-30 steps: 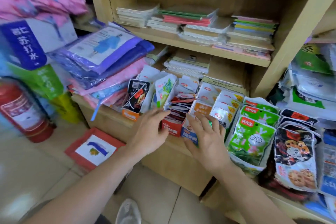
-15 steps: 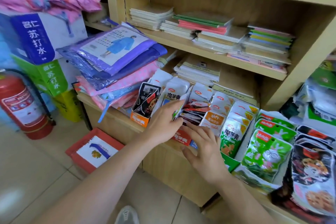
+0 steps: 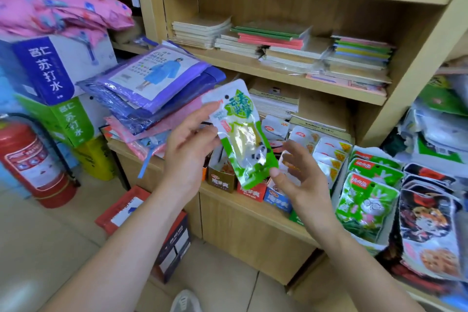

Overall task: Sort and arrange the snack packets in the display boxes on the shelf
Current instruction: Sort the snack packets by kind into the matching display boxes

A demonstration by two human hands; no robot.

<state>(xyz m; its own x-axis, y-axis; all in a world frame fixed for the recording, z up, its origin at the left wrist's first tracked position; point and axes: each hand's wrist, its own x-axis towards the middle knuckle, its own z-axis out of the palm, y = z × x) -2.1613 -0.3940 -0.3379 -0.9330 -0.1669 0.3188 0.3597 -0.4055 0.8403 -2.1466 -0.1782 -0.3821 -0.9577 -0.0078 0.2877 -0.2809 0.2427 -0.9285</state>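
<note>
A green and white snack packet (image 3: 241,132) with a panda picture is held up in front of the shelf. My left hand (image 3: 188,149) grips its upper left edge between thumb and fingers. My right hand (image 3: 301,180) pinches its lower right corner with the thumb, fingers spread. Below them stand small display boxes: a brown one (image 3: 221,176), a red one (image 3: 252,192) and a blue one (image 3: 277,197), on the wooden shelf ledge (image 3: 253,213). White packets (image 3: 329,152) fill the boxes behind my right hand.
Green packets (image 3: 364,208) and dark cookie packets (image 3: 428,223) lie to the right. Folded raincoats in plastic (image 3: 152,83) are stacked at the left of the ledge. Notebooks (image 3: 278,43) fill the upper shelf. A red fire extinguisher (image 3: 30,162) and cartons (image 3: 50,68) stand at the far left.
Both hands were down at the display boxes; they have lifted, and now hold the green panda packet up between them. The camera view has shifted left and closer.
</note>
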